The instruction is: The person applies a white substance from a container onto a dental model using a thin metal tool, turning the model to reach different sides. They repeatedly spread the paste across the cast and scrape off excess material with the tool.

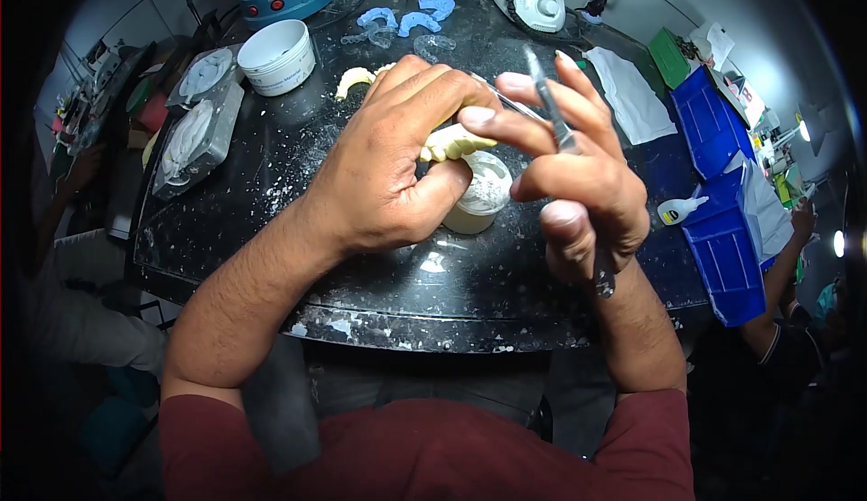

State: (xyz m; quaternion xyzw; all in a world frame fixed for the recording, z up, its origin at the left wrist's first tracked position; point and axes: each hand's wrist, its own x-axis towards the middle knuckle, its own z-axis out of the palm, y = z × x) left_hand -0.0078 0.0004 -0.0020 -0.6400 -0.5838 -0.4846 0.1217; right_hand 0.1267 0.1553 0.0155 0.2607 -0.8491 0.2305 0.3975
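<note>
My left hand [388,158] is closed around a pale yellow dental cast [456,143], its row of teeth showing between thumb and fingers. My right hand [587,176] grips a metal dental spatula [547,95], blade pointing up and away, with the other end showing below the palm. A second thin metal rod [517,106] runs between the two hands, partly covered by the right fingers. Right fingertips are close to the cast. Beneath the hands stands a small tub of white powder [488,190], partly hidden by my left thumb.
Another cast piece [354,81] lies beyond my left hand. Blue dental trays [417,23] and clear aligners lie farther back. A white tub [276,59] and a metal box [199,135] stand left; a white cloth [629,95], small bottle [679,209] and blue bins [722,230] are right. People sit at both sides.
</note>
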